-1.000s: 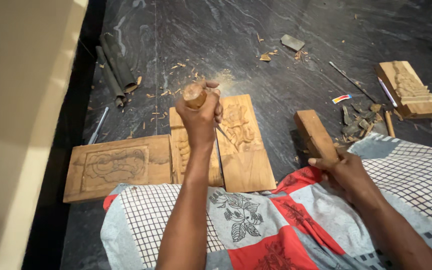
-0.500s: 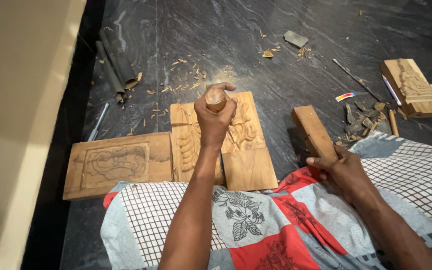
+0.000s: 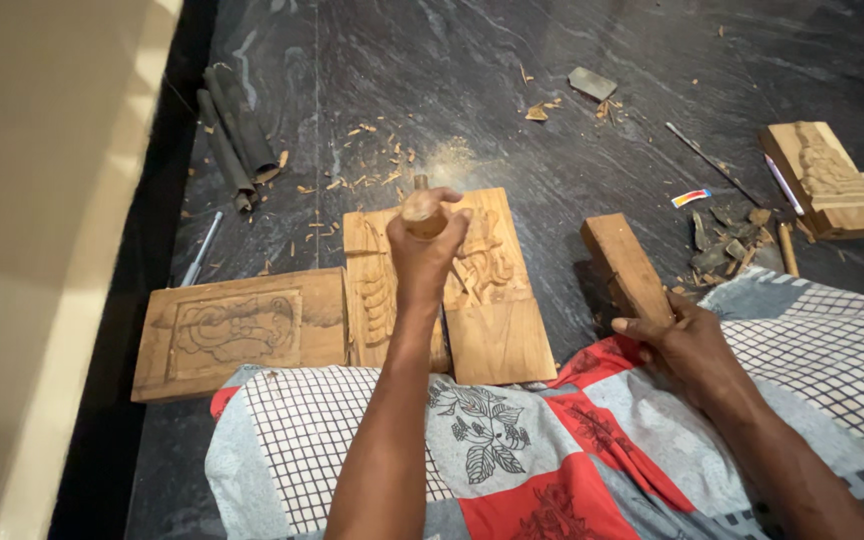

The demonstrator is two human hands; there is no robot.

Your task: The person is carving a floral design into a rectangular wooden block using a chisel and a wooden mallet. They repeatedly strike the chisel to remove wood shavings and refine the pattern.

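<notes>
My left hand (image 3: 424,250) grips a chisel with a rounded wooden handle (image 3: 420,212), held upright over a carved wooden panel (image 3: 487,310) lying on the dark stone floor. Its blade is hidden behind my hand. My right hand (image 3: 680,338) holds a rectangular wooden mallet block (image 3: 624,262) low at my right, resting near my knee. A checked and floral cloth (image 3: 512,450) covers my lap in front of the panel.
A second carved panel (image 3: 237,330) lies left of the first. A third carved piece (image 3: 827,180) sits far right, with several chisels and wood scraps (image 3: 722,235) beside it. Dark rolled tools (image 3: 232,140) and a metal rod (image 3: 200,250) lie at left; chips litter the floor.
My left hand with the chisel shifted slightly right and lower over the panel. My right hand still rests with the mallet block beside my knee.
</notes>
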